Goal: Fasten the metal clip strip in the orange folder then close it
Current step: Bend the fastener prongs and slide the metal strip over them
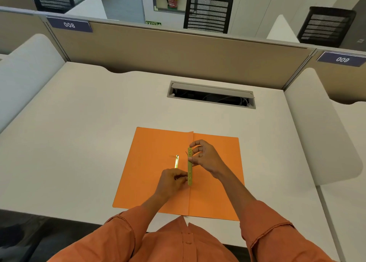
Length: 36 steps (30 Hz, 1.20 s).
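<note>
An orange folder (150,178) lies open and flat on the white desk, its centre crease running away from me. A gold metal clip strip (190,166) stands along that crease. My right hand (206,158) pinches the strip's far end between thumb and fingers. My left hand (172,183) pinches its near end from the left. One thin gold prong (176,161) lies bent flat on the left flap, apart from the strip. The strip's underside and any second prong are hidden by my fingers.
A grey cable hatch (211,94) stands open in the desk beyond the folder. A beige partition (178,51) walls the far edge, and white side dividers (324,127) flank the desk. Black mesh chairs (208,12) stand behind the partition.
</note>
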Motion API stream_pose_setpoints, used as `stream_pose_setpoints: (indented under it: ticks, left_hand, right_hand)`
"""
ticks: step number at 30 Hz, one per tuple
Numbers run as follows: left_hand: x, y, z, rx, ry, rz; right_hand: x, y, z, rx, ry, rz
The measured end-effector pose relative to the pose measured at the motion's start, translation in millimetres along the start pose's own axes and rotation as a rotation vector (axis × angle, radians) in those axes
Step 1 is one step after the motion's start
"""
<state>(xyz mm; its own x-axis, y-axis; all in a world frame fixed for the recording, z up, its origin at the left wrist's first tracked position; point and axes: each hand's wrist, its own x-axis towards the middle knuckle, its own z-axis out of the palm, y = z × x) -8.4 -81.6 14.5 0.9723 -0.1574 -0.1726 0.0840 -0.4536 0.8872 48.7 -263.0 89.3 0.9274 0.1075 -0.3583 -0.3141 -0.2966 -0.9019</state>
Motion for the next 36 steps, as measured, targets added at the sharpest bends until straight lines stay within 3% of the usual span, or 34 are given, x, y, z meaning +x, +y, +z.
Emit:
stream_pose_setpoints:
  ticks: [36]
  left_hand:
    - [-7.9, -2.6, -1.8, -0.086, 0.002, -0.067]
  right_hand:
    - [-0.3, 12.0, 16.4, -0.048, 0.134, -0.019]
